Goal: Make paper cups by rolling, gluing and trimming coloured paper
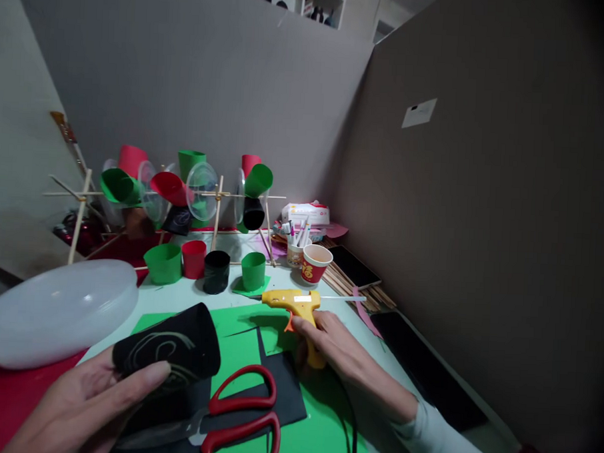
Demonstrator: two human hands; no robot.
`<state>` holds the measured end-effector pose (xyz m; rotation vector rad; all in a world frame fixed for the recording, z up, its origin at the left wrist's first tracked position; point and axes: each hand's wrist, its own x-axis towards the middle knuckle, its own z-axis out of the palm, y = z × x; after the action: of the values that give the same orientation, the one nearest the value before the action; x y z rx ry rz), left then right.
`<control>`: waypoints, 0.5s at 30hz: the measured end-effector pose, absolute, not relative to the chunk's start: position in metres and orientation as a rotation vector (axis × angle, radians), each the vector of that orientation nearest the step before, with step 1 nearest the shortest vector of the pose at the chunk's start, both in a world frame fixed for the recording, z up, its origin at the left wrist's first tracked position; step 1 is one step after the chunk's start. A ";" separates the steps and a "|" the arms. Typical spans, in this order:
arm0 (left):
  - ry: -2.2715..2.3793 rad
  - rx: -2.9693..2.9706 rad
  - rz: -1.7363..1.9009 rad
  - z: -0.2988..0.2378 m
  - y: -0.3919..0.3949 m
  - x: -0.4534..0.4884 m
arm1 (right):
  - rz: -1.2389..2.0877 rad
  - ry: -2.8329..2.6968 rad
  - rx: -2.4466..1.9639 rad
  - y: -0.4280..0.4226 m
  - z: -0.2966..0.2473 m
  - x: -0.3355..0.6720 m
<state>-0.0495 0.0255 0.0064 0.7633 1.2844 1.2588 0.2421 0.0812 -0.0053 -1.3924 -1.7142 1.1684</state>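
Note:
A black paper tube (197, 345) with pale swirls drawn on it lies tilted in my left hand (87, 401), fingers wrapped round it. My right hand (322, 341) grips the handle of a yellow hot glue gun (293, 301), its nozzle pointing left and a clear glue stick (343, 298) sticking out behind. One finger is at the orange trigger. Below both hands are red-handled scissors (244, 405) on black paper (288, 386), over green sheets (241, 357). Behind stand a green cup (252, 272) on a green square, a black cup (216, 273), a red cup (194, 260) and a wider green cup (163, 264).
A stick frame (217, 213) with coloured cups and clear discs stands at the back. To the left lies a white balloon (58, 313). A paper cup (315, 264), a pen holder (295, 253) and wooden sticks (342, 282) are at the right, beside a grey partition (472, 227).

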 end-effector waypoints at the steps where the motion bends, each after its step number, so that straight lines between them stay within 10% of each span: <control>1: 1.282 0.749 1.253 0.013 0.026 -0.046 | 1.036 -1.770 -1.438 0.081 -0.004 0.244; 9: 1.222 0.657 1.211 0.035 0.028 -0.028 | 0.413 -2.067 -1.618 0.077 0.007 0.239; 15: 1.137 0.506 1.194 0.004 0.014 -0.039 | 0.544 -2.133 -1.293 0.050 0.043 0.213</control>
<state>-0.0386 0.0140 0.0040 0.5063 1.1368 1.1937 0.2129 0.0499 0.0425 -1.2929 -2.1330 0.5440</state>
